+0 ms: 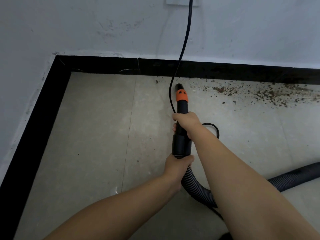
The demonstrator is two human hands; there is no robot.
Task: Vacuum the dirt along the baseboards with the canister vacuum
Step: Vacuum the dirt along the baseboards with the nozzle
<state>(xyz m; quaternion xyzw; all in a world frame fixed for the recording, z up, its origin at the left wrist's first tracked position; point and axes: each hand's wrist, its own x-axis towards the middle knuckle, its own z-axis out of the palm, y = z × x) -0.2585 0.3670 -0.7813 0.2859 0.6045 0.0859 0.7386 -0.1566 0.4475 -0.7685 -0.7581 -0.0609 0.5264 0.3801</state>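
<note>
Both forearms fill the foreground. Grey tiled floor [97, 129]; black baseboard [107, 64]. Ribbed black hose [194, 186], my left hand [176, 166] wrapped round its collar for support. Black orange-banded nozzle [181, 101], my right hand [186, 122] gripping to aim. Brown dirt [270, 95] lies rightward, unvacuumed.

Dim, cool, even light, soft shadows, slight blur, wide-angle bending at edges
</note>
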